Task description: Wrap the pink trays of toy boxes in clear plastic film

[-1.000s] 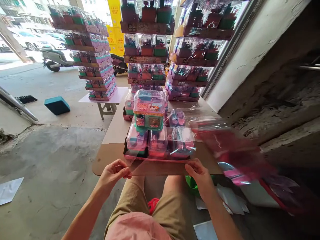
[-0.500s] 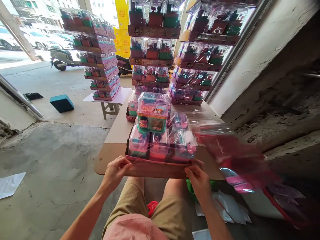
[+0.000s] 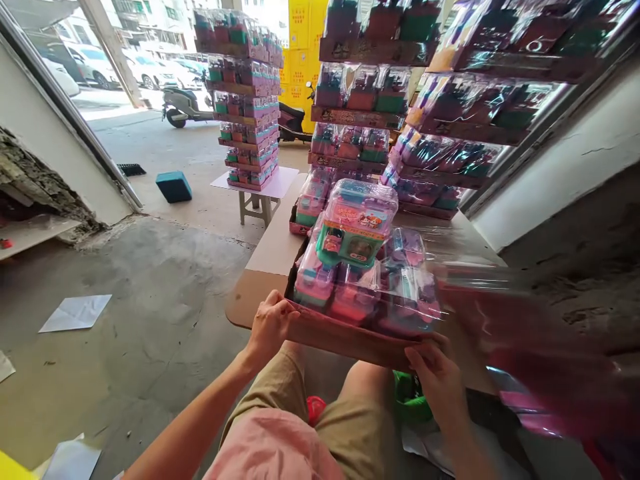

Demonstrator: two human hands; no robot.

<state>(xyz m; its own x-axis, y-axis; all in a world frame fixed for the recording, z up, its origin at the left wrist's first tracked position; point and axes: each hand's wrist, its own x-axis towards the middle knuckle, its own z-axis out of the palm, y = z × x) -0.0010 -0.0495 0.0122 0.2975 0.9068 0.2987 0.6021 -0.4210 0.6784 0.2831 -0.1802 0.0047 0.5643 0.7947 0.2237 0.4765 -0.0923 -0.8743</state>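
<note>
- Head view, far left: a white sheet (image 3: pixel 76 313) lies flat on the concrete floor (image 3: pixel 165 287)
- Farther back, a teal block (image 3: pixel 173 187) sits on the floor, with a parked scooter (image 3: pixel 187 107) beyond it
- Next along, a stack of filled trays (image 3: pixel 245 123) stands on a white board (image 3: pixel 287 180) laid over a stool (image 3: pixel 256 208)
- Left hand (image 3: pixel 273 323) is clamped on the front left corner of the cardboard tray (image 3: pixel 350 337), thumb and fingers pinching its rim
- That tray lies at the near edge of the tabletop (image 3: pixel 257 293), before the person's knees, its front wall spanning from one hand to the other
- In it sit clear-lidded boxes (image 3: pixel 353 297), with one upper box (image 3: pixel 357 223) resting on them toward the left
- Behind it rises a central stack (image 3: pixel 357 117) of similar trays
- Right hand (image 3: pixel 437 367) is closed on the tray's front right corner, thumb against the wall, some fingers hidden
- A right-hand stack (image 3: pixel 455 160) leans into view behind
- Far right, reddish plastic film (image 3: pixel 540 327) spreads past the tabletop's side, blurred
</note>
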